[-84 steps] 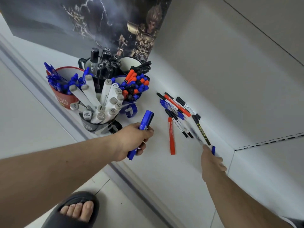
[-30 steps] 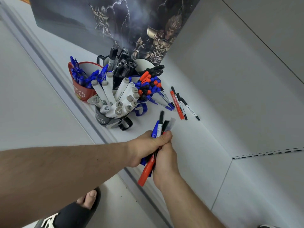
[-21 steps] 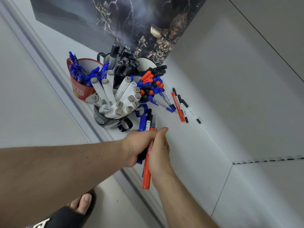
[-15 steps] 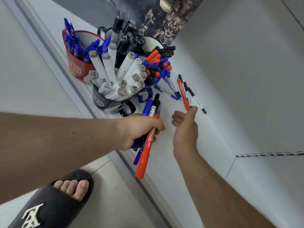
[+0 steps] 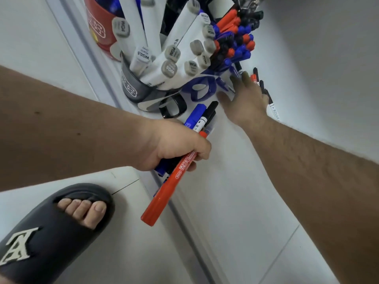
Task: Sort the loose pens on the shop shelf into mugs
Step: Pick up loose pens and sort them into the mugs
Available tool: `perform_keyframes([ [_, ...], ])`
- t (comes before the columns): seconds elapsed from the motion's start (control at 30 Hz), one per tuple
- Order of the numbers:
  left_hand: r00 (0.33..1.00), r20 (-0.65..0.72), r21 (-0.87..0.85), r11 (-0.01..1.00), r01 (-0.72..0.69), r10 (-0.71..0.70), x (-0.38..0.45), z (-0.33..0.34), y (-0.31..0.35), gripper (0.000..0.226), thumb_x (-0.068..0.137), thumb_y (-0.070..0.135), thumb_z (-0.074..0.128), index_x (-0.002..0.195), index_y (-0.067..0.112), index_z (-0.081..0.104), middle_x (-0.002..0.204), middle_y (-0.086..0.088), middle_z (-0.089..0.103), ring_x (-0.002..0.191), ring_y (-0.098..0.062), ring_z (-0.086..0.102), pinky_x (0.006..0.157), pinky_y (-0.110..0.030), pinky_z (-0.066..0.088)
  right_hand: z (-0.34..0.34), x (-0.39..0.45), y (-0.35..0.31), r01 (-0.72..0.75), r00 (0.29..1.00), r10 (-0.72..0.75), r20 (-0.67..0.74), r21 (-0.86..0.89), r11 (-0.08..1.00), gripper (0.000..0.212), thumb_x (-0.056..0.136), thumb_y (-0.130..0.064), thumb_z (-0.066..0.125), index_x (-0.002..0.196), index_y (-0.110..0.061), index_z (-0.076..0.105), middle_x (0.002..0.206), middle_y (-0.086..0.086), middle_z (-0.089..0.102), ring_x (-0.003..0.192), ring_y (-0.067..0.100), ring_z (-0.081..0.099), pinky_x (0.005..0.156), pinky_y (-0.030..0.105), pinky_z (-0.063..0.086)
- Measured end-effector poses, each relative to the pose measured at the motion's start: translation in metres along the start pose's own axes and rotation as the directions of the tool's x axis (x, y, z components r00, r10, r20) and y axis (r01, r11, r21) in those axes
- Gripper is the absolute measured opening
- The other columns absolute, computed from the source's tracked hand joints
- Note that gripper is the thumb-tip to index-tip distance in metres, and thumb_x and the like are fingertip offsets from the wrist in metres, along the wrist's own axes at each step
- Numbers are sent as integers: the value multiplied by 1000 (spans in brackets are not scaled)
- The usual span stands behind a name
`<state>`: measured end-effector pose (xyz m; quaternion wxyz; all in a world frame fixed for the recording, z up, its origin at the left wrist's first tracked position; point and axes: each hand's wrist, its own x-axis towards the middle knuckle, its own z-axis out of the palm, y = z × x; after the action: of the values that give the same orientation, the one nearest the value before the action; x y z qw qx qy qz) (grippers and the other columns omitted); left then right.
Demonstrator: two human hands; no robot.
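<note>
My left hand (image 5: 174,146) grips a bundle of pens (image 5: 200,121): a long red marker (image 5: 168,189) sticks out below the fist, blue and black ones above it. My right hand (image 5: 244,99) is stretched out with straight fingers over the loose pens (image 5: 264,93) lying on the white shelf (image 5: 225,181) by the wall, its fingertips touching them. Behind stand a grey mug (image 5: 131,87) of white markers, a blue-handled mug (image 5: 201,89) of red, blue and black pens, and a red mug (image 5: 98,29).
The shelf's front edge (image 5: 184,218) runs diagonally down to the right. A white wall (image 5: 317,58) closes the shelf on the right. My foot in a black slipper (image 5: 47,228) is on the floor below at the left.
The view has moved closer. My right hand has let go of the bundle and reached forward onto the loose pens by the wall. My left hand keeps hold of the bundle.
</note>
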<state>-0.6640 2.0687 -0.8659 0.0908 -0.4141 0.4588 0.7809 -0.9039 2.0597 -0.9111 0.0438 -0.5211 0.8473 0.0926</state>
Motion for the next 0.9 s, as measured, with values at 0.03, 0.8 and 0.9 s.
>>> perform_keyframes([
  [0.03,1000,-5,-9,1000,5,-5,0,0,0,18,77,11,73,79,14,56,64,-2,63,55,-14,65,51,-26,52,3,5,1,20,1000,-20,12,-27,999,62,95,-61,35,147,-29,37,155,4,30,139,30,34,106,60,32],
  [0.8,999,1,-62,997,37,-37,0,12,9,18,78,7,71,82,13,55,56,-2,60,50,-13,63,47,-27,52,5,8,60,-523,852,519,69,166,836,92,78,-76,52,141,-11,33,139,11,36,126,33,37,104,49,36],
  [0.9,999,0,-72,997,32,-32,0,13,10,19,77,7,71,76,14,53,54,-1,59,52,-14,64,47,-27,51,4,11,57,-563,826,551,122,116,818,93,78,-80,47,139,-11,35,136,12,35,124,33,35,102,47,34],
])
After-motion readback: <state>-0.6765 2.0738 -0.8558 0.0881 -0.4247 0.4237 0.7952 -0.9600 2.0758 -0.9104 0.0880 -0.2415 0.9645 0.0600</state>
